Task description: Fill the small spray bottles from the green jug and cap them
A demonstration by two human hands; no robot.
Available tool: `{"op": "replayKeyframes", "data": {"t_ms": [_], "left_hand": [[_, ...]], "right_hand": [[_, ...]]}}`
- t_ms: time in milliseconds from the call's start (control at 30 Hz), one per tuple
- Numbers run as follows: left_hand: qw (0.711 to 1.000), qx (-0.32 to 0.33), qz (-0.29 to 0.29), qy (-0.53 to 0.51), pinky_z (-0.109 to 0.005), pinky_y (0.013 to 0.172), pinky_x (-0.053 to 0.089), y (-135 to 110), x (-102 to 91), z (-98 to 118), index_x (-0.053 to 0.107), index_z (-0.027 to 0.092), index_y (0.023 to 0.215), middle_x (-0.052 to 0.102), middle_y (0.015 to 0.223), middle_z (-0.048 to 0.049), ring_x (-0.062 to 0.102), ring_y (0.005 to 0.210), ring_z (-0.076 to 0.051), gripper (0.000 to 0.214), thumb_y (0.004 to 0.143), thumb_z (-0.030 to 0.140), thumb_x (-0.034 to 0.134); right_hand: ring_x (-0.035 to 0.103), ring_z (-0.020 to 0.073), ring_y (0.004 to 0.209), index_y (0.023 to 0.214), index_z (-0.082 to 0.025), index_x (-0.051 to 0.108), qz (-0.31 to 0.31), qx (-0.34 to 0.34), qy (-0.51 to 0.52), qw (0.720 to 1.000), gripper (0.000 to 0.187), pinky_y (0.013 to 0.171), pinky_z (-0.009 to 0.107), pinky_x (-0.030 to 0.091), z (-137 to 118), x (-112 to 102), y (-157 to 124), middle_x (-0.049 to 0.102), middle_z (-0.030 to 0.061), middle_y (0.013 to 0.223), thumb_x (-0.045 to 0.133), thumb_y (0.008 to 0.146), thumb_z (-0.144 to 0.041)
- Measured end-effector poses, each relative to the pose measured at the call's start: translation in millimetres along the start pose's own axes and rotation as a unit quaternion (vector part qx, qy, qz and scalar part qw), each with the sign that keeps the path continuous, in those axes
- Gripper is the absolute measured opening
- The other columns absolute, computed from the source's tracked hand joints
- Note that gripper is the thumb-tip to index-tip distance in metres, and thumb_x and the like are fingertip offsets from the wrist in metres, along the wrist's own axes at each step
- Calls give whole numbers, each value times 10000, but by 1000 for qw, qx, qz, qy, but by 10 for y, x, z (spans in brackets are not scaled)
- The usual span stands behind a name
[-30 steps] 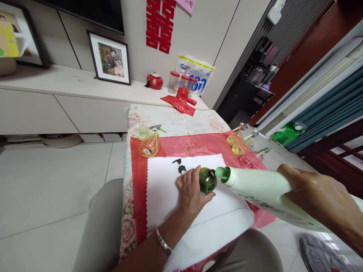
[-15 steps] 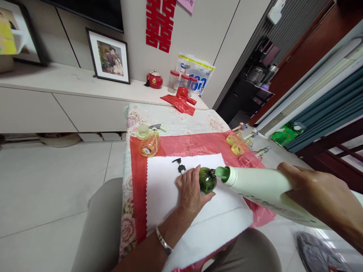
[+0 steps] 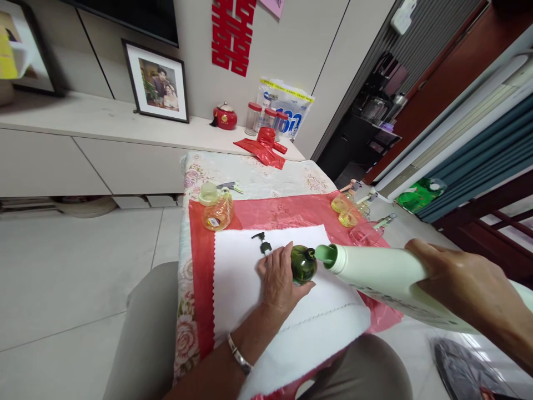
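Observation:
My left hand (image 3: 280,278) is wrapped round the side of a round dark green pump bottle (image 3: 303,264), which stands on a white cloth (image 3: 237,294) with its neck uncapped. Just beyond my left fingers lies the black pump head (image 3: 263,243); my fingers hide its lower end. My right hand (image 3: 458,278) grips a large pale green jug (image 3: 378,269), tilted nearly level. Its spout (image 3: 326,254) is right beside the bottle's neck. Whether liquid is flowing between them I cannot tell.
A red plastic sheet (image 3: 287,211) underlies the cloth. At the left stand a clear yellowish bottle (image 3: 219,211), a cup (image 3: 207,193) and scissors (image 3: 231,186). Several pump bottles (image 3: 347,211) stand at the right edge. Red bags (image 3: 264,150) and lidded jars (image 3: 252,119) are at the back.
The view has shifted very slightly. Both hands, the green bottle and the tilted jug keep nearly the same positions.

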State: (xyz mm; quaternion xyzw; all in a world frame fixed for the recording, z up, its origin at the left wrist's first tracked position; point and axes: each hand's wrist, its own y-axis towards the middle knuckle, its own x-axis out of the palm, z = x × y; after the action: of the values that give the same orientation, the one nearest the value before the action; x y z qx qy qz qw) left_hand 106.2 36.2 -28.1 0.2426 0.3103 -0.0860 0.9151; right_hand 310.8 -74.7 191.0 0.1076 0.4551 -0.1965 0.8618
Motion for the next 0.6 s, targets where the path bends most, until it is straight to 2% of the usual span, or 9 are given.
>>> {"op": "replayKeyframes", "data": {"t_ms": [200, 600], "left_hand": [[1000, 1, 6, 7, -500, 1016, 361, 7, -4, 9, 372, 216, 1412, 640, 1293, -104, 593, 1179, -314, 1039, 559, 462, 912], [1000, 1, 3, 3, -503, 1024, 349, 3, -1, 3, 373, 214, 1410, 639, 1303, -116, 590, 1191, -314, 1032, 565, 465, 910]], "right_hand": [[605, 208, 608, 848, -296, 518, 29, -15, -8, 999, 181, 502, 276, 254, 11, 25, 4, 640, -56, 721, 543, 678, -237], [627, 214, 653, 874, -306, 516, -2, -4, -21, 1000, 195, 508, 278, 281, 1, -37, -9, 651, -64, 764, 552, 700, -227]]}}
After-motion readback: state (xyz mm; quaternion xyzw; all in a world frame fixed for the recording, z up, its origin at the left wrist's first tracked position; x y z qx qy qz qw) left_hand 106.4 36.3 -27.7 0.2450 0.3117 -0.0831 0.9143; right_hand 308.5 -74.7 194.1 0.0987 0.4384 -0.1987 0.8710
